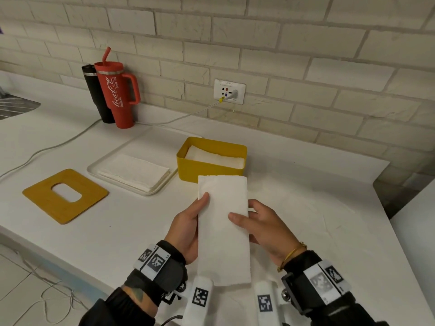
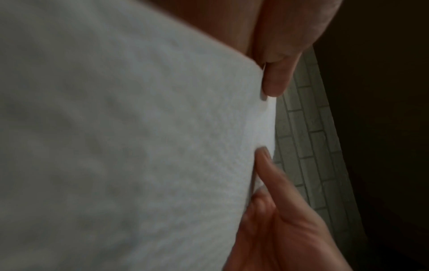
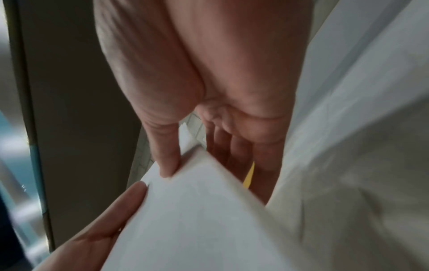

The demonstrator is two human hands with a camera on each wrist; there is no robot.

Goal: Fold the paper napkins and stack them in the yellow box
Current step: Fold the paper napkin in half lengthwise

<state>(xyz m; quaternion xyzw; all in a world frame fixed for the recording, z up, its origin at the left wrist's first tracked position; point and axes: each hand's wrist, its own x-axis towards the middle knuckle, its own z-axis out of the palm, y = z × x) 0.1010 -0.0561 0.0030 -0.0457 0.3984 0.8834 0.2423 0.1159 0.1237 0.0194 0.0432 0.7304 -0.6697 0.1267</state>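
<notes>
Napkin [image 1: 223,227] before box [image 1: 188,168] (tray [image 1: 94,169] beside)

Head view looks down; wrist views close on shared napkin [image 1: 223,229].

Bare counter [image 1: 306,191] lies right of the yellow box [image 1: 207,171], while the tray [image 1: 162,185] crowds its left side.

The folded napkin [image 1: 223,229] is soft white paper with a fine embossed, matt texture. At twelve o'clock from it the yellow box [image 1: 200,169] looks like smooth plastic. At ten o'clock a flat tan lid [image 1: 64,196] seems matt wood, and the red tumbler [image 1: 117,95] at eleven is satin-smooth. The counter [image 1: 117,231] is smooth white; the wall [image 1: 282,55] is rough pale brick
</notes>
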